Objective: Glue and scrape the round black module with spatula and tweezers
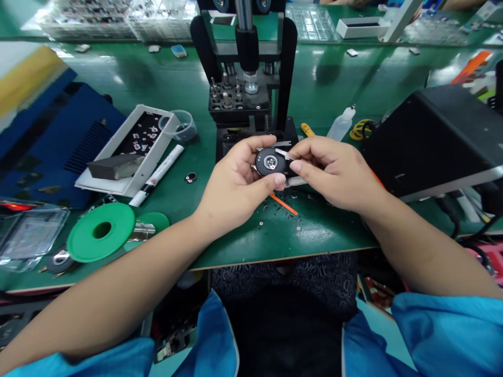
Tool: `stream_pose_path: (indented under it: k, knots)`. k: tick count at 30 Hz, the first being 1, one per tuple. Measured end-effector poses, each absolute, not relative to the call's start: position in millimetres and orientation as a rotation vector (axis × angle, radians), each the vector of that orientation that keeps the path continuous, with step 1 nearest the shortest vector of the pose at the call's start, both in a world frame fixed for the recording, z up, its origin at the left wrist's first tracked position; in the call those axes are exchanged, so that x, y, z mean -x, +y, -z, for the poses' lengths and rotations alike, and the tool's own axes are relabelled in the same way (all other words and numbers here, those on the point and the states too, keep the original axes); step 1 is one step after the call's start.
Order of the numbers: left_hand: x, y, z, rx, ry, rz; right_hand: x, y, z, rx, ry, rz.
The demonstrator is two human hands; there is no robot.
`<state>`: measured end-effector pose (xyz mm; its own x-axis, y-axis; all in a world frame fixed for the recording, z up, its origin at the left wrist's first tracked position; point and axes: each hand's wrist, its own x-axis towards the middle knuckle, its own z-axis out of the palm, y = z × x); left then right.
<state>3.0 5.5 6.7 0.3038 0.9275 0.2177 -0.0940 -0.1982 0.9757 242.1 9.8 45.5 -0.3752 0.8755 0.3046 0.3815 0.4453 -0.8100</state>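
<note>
Between thumb and fingers, my left hand (240, 180) holds a round black disc-shaped part (268, 163) with a shiny ringed centre. Its flat face is turned up toward me. My right hand (328, 167) is at the part's right side, thumb and forefinger pinched on a thin pale strip (285, 154) that reaches over the part's edge. Both hands are above the green table, just in front of a black press (249, 104). An orange stick (285, 204) and small dark bits lie on the table below them.
To the left are a white tray (155, 152) with a grey block, a clear cup (183, 127), a white marker (163, 170) and a green spool (100, 230). To the right stand a squeeze bottle (341, 124) and a large black box (436, 136). Plastic trays line the back shelf.
</note>
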Motion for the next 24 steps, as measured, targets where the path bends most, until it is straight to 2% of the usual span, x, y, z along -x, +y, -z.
stream_pose_path:
  k: [10, 24]
  knots:
    - [1.3, 5.9, -3.6, -1.728, 1.115, -1.219, -241.4, 6.1, -47.2, 1.143, -2.001, -0.782]
    - [0.4, 2.0, -5.5, -1.868, 1.151, -1.182, -239.3, 1.5, -46.4, 1.214, -2.023, -0.767]
